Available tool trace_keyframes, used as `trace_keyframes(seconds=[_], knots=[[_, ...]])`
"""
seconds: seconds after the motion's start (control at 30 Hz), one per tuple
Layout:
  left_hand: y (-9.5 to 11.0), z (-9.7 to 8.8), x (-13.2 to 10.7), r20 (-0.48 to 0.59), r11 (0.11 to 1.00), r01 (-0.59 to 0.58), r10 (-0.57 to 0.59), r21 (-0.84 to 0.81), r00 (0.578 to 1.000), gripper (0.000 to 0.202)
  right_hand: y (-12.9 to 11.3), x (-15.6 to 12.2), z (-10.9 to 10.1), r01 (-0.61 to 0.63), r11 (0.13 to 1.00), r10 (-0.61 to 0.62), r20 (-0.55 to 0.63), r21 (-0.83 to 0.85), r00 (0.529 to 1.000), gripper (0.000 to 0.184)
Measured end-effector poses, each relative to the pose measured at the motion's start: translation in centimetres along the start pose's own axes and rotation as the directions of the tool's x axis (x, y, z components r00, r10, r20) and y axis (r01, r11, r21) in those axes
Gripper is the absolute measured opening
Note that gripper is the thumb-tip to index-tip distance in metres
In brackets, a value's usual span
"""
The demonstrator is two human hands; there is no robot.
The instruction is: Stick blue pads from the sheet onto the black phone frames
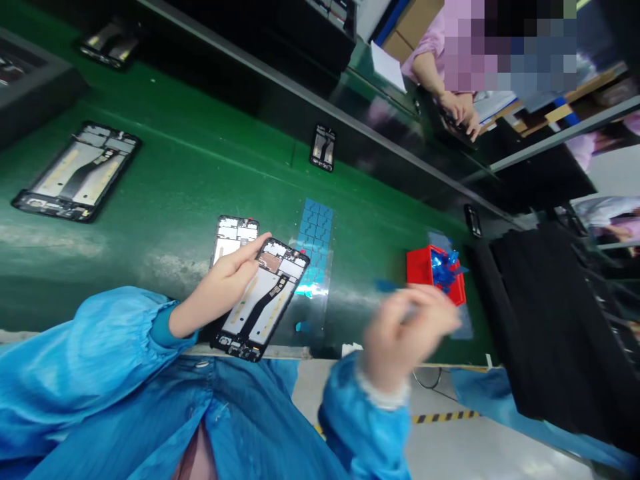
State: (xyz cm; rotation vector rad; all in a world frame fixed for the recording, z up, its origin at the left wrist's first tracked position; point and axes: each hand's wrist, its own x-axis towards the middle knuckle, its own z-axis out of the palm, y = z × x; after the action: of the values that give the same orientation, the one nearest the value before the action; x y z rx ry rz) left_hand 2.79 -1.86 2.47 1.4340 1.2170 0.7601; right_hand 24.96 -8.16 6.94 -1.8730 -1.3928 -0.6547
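Note:
My left hand (226, 285) is closed round an open phone frame (263, 300) with a black flex cable down its middle, held tilted over the near edge of the green belt (190, 167). A second phone frame (233, 235) lies just behind my fingers. My right hand (407, 327) is smeared by motion near a red bin (423, 267) of blue film scraps; a small blue piece shows by its fingertips, and the grip itself is unclear. A sheet of blue stickers (315, 233) lies between my hands.
More phone frames lie on the belt at left (77, 172), far left (107, 43) and back (323, 147). A black cloth-covered stand (545, 320) is at right. Another person's hands (463, 110) work across the line. A dark tray (30, 80) sits at upper left.

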Motion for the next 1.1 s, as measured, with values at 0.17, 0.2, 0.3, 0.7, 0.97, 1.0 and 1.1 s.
trace_keyframes(seconds=[0.17,0.2,0.3,0.7,0.97,1.0,1.1], knots=[[0.4,0.2,0.7,-0.037,0.999,-0.008,0.009,0.046,0.999,0.047,14.1,9.1,1.0,-0.506,0.812,0.455,-0.227,-0.291,0.861,0.029],[0.3,0.3,0.7,-0.034,0.997,-0.02,0.023,0.072,0.999,0.046,16.2,10.1,1.6,-0.53,0.788,0.499,-0.178,-0.315,0.848,0.033],[-0.2,0.4,0.6,-0.036,0.988,-0.037,0.043,0.148,0.998,0.049,20.1,11.2,3.1,-0.545,0.748,0.59,0.003,-0.378,0.807,0.038],[-1.5,0.6,-0.1,0.138,0.985,-0.102,0.082,0.14,0.987,0.06,-0.8,-1.3,1.3,0.47,0.844,-0.535,0.346,0.258,0.771,0.022],[-0.7,0.0,-0.5,0.282,0.98,-0.13,0.083,0.151,0.956,0.062,-5.1,-3.6,2.4,0.597,0.781,-0.611,0.416,0.182,0.673,0.03],[-0.5,0.0,-0.5,0.295,0.978,-0.133,0.081,0.16,0.952,0.063,-4.9,-3.4,2.3,0.605,0.772,-0.622,0.422,0.192,0.66,0.03],[-0.3,-0.1,-0.6,0.331,0.973,-0.134,0.065,0.189,0.941,0.063,-4.4,-2.8,2.0,0.646,0.719,-0.681,0.45,0.258,0.578,0.032]])
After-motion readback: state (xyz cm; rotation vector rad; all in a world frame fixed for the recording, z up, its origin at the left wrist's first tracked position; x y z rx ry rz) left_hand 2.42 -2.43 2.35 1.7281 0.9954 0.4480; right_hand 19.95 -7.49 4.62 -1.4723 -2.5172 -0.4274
